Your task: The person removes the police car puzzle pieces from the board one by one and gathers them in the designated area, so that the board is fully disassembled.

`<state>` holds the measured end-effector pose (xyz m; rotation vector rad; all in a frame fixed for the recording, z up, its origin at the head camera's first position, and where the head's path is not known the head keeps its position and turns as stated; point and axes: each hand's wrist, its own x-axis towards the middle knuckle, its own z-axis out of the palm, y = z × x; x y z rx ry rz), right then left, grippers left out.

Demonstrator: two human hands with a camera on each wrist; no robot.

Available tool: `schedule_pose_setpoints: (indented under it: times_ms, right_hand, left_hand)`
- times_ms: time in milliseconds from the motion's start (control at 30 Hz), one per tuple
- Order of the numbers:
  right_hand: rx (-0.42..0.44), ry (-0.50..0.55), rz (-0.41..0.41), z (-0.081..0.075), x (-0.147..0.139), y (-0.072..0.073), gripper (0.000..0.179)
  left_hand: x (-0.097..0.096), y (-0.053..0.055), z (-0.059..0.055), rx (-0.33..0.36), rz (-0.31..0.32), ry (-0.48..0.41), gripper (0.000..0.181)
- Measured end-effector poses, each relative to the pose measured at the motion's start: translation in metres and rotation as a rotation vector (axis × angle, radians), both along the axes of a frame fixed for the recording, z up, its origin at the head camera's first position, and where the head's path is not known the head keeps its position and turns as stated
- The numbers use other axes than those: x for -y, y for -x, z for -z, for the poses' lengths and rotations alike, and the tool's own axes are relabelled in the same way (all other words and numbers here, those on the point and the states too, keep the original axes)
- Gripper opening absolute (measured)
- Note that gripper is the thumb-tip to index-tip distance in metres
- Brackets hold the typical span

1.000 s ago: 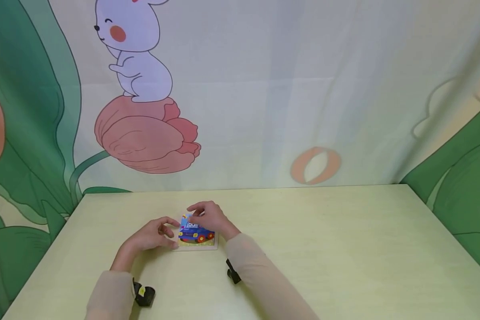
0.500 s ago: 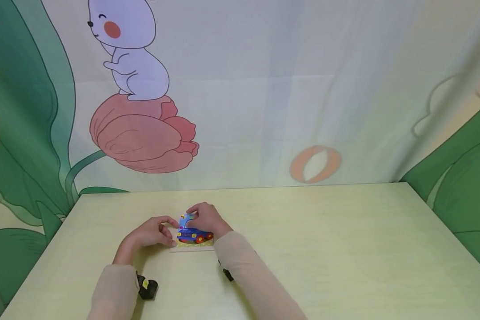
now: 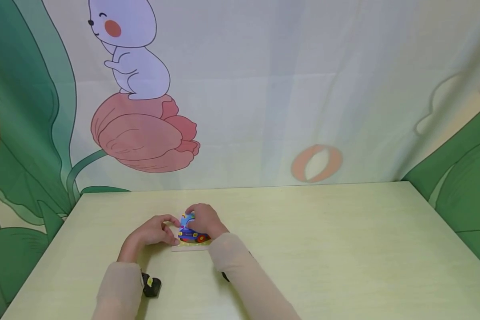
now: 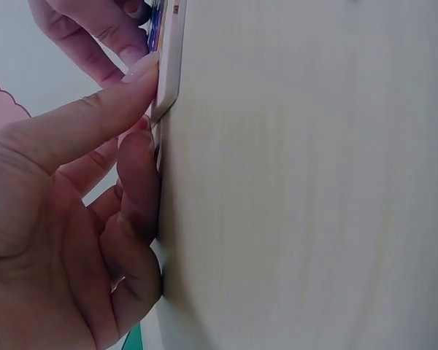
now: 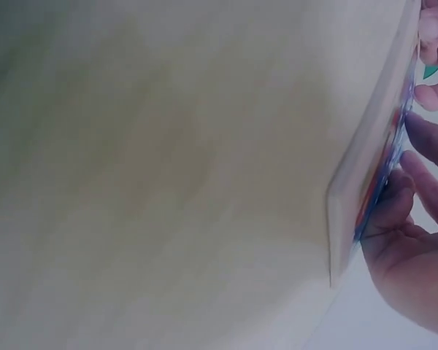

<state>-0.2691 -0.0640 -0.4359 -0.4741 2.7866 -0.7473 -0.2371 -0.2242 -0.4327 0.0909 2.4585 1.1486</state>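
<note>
A small wooden jigsaw puzzle [image 3: 191, 235] with a blue car picture lies flat on the table, left of the middle. My left hand [image 3: 157, 230] holds its left edge, thumb on the near part and index finger at the far part. In the left wrist view the left thumb [image 4: 95, 120] rests on the pale rim, with the other fingers bent against the table. My right hand [image 3: 206, 220] lies over the puzzle's upper right, fingertips touching its face. In the right wrist view the right hand's fingers [image 5: 431, 138] meet the coloured surface; whether they pinch a piece is hidden.
The pale yellow table [image 3: 324, 249] stretches far to the right. A curtain [image 3: 240, 89] printed with a rabbit and flowers hangs along its back edge. Each sleeve bears a black wrist device, such as the left one [image 3: 152, 285].
My right hand has shifted slightly left and nearer over the puzzle, covering more of the car picture. My left hand stays at the left edge. The head view has turned a little.
</note>
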Motion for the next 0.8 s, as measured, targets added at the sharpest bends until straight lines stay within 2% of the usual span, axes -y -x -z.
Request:
schedule_pose_setpoints:
  times_ms: [200, 433, 700, 800]
  right_hand:
    - [-0.034, 0.0, 0.014, -0.0027, 0.0012, -0.0016, 0.029]
    - [-0.026, 0.07, 0.023, -0.0036, 0.002, -0.0018, 0.032]
    - [0.026, 0.254, 0.072, -0.0027, -0.0008, -0.0047, 0.027]
    - [0.023, 0.262, 0.084, -0.0006, 0.0013, -0.0054, 0.026]
  left_hand:
    - [-0.0005, 0.0008, 0.0006, 0.004, -0.002, -0.002, 0.038]
    - [-0.0009, 0.0007, -0.0011, -0.001, -0.008, -0.003, 0.038]
    - [-0.0005, 0.0014, 0.0008, 0.003, -0.016, -0.001, 0.039]
    - [-0.0002, 0.0012, 0.0019, -0.002, -0.011, -0.001, 0.039]
